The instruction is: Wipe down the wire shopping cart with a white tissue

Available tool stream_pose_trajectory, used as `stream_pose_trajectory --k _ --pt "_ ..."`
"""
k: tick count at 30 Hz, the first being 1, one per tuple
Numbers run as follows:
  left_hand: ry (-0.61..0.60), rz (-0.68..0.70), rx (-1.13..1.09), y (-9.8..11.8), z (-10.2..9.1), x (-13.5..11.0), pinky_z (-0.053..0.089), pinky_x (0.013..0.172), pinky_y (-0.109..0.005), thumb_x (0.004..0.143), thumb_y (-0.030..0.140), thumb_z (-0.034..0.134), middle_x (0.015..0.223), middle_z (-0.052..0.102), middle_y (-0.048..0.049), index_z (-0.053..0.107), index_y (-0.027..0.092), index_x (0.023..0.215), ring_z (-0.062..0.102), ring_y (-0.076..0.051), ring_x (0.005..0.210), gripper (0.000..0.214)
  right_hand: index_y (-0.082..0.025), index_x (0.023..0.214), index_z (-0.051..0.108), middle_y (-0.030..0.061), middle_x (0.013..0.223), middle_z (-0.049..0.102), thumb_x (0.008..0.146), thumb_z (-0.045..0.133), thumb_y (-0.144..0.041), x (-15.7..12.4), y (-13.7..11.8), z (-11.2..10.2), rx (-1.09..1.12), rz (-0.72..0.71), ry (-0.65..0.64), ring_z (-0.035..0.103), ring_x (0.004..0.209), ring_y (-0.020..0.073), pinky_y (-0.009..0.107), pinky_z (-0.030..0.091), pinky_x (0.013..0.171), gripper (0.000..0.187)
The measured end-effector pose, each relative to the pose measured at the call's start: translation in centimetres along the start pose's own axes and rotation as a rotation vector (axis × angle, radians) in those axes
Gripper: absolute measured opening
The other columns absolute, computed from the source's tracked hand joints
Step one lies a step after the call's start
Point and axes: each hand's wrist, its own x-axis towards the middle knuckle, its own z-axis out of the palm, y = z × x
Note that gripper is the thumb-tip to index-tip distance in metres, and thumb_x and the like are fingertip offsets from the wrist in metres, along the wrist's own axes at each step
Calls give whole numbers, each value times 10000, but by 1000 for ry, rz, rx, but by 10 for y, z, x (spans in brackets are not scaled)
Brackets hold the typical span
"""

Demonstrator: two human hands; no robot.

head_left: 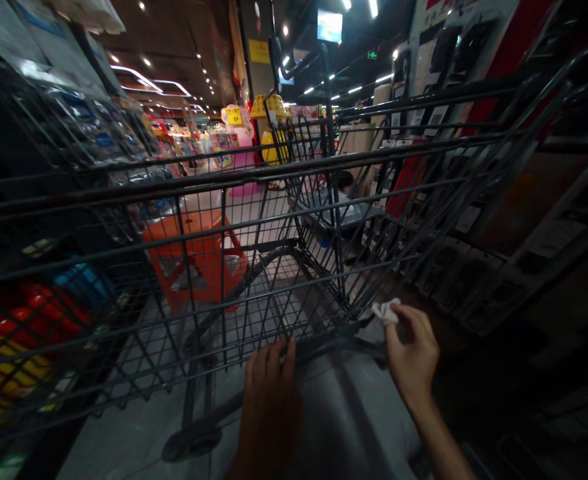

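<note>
Head view: right hand [415, 347] pinches tissue [385, 311] between thumb and fingers, near the right end of the bar [319, 348] below the cart's [224, 178] near side. Left hand [273, 377] is at the same bar, further left; grip hidden, can't tell if clamped. Hands apart. Tissue looks light, soft, crumpled, likely tears easily; best held by the bunched part. Cart looks stiff, heavy, probably smooth metal; best held by the thick bar, not thin wires. Stool [194, 223] on floor beyond cart's mesh.
</note>
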Motion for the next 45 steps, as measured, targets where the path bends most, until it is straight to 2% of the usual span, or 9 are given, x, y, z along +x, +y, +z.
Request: stream_pose_trajectory --k 5,10,15,23,26,31,35,41,45 --pt "23 6 23 3 1 1 369 1032 -464 778 106 470 1203 579 -98 487 167 1317 482 -249 1151 543 -194 886 629 52 910 587 807 519 -138 37 -18 18 86 -83 60 588 890 186 347 495 788 147" --pt "33 -8 46 1 9 0 355 1039 -455 763 81 472 1199 578 -85 481 186 1322 480 -236 1146 569 -198 842 592 42 871 576 813 487 -114 -10 -1 38 98 -67 -67 583 851 178 327 489 748 137" --pt "48 9 38 -3 14 -1 350 1043 -444 758 80 461 1207 579 -79 464 191 1340 481 -229 1154 592 -201 813 616 35 836 615 806 493 -117 -42 14 33 129 -2 -164 607 796 168 296 497 704 149" --pt "108 -2 74 -7 29 0 333 1049 -450 767 39 433 1204 577 -79 500 200 1320 475 -228 1156 580 -198 867 633 48 903 628 804 529 -118 35 -27 17 131 -6 180 610 888 182 353 491 815 145" --pt "110 -2 79 -8 30 1 338 1041 -443 767 47 448 1187 591 -80 519 206 1305 487 -226 1141 566 -198 868 615 48 901 620 807 499 -99 50 -31 27 134 -34 194 600 899 184 359 484 827 164" --pt "52 -12 93 -6 23 2 345 1043 -452 792 70 452 1213 589 -94 515 196 1315 484 -235 1163 542 -207 837 589 47 864 615 804 437 -64 15 -11 43 54 -82 55 587 879 196 363 474 797 211" --pt "22 -14 89 -6 22 2 335 1060 -442 772 56 451 1247 583 -84 497 197 1333 475 -231 1185 580 -205 859 600 50 882 625 799 436 -60 0 -7 32 60 -66 6 598 867 188 339 484 772 227" --pt "38 -4 127 -9 29 2 336 1062 -452 754 48 450 1245 592 -72 498 218 1330 483 -223 1187 603 -186 981 624 81 981 612 787 530 -139 65 -26 9 65 -32 387 602 968 213 386 499 844 220" --pt "80 9 116 -7 28 3 342 1058 -437 754 56 448 1226 595 -76 525 197 1304 488 -224 1171 573 -194 943 668 81 986 617 809 488 -130 98 -29 21 97 -81 328 607 966 196 374 515 838 233"
